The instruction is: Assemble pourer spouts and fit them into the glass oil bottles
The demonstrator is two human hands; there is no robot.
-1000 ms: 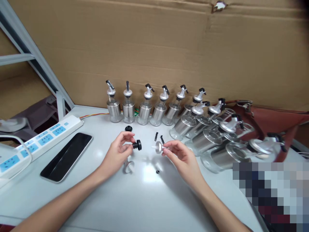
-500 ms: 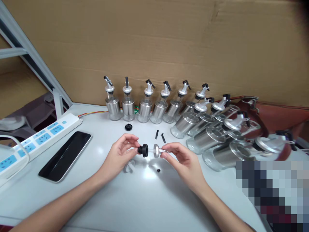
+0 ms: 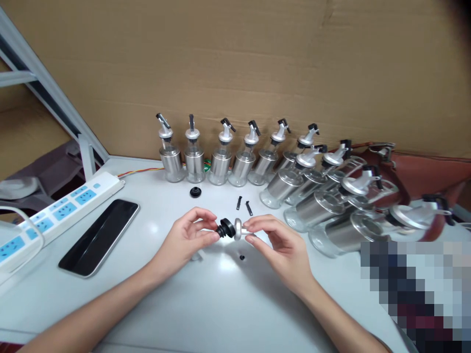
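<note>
Between thumb and fingers, my left hand [image 3: 195, 233] pinches a black ribbed stopper [image 3: 225, 228], which tilts with its wide rim toward the right. My right hand [image 3: 279, 245] grips the spout end of a silver pourer top [image 3: 238, 229]. Its round collar faces the stopper, and the two parts touch or nearly touch. Below my left hand, partly covered by it, lies a silver-grey part [image 3: 197, 256]. A tiny black piece [image 3: 242, 257] sits on the table under the pourer top. Beyond my hands rest a second black stopper [image 3: 195, 192] and two small black levers [image 3: 239, 202].
Several glass and steel oil bottles [image 3: 221, 166] with pourers line the back and right side. To the left are a black phone [image 3: 99, 238] and a white power strip [image 3: 62, 213]. Cardboard [image 3: 221, 59] walls off the back; a brown bag [image 3: 427, 176] lies behind the right-hand bottles.
The stopper has come right against or close to the pourer top and now tilts. The clear tube that showed between them is no longer visible. My left hand has shifted slightly right.
</note>
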